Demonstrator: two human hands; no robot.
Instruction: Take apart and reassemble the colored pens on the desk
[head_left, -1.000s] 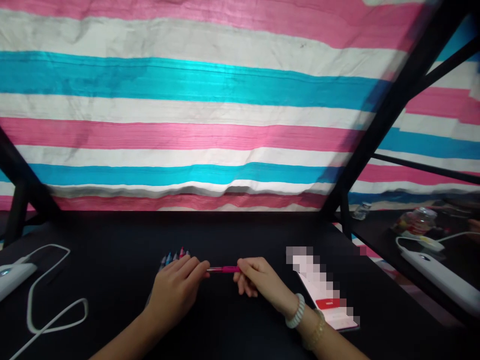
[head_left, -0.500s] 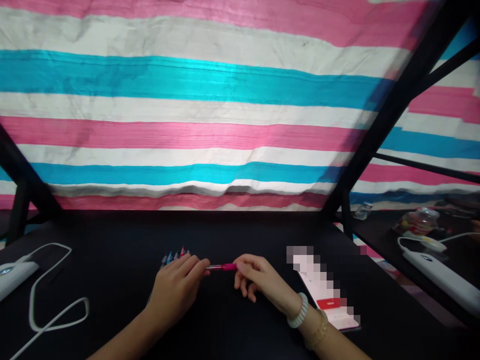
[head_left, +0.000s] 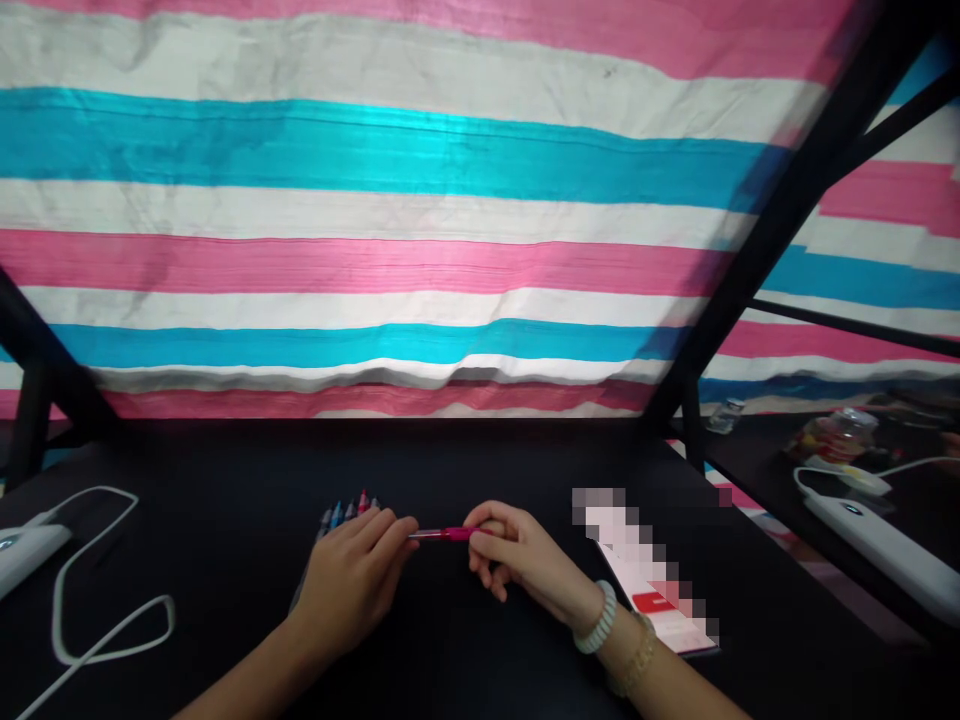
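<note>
A pen [head_left: 442, 535] with a clear barrel and a pink part lies level between my hands, just above the black table. My left hand [head_left: 356, 565] is closed on its clear end, back of the hand toward me. With thumb and index finger, my right hand [head_left: 514, 552] pinches the pink end; its other fingers curl loosely below. Behind my left hand lie several pens [head_left: 350, 511] in a row, with blue, pink and dark ends showing. My left hand covers the rest of them.
A lit phone [head_left: 637, 570], partly pixelated, lies right of my right hand. At far left are a white power bank [head_left: 34, 555] and its looping cable [head_left: 58, 600]. Black frame bars [head_left: 742, 290] slant up at the right. Jars [head_left: 844, 435] and another white device [head_left: 885, 555] stand on a neighbouring table.
My right thumb and fingers have shifted slightly on the pink end of the pen. My left hand keeps its hold. The view has moved a little.
</note>
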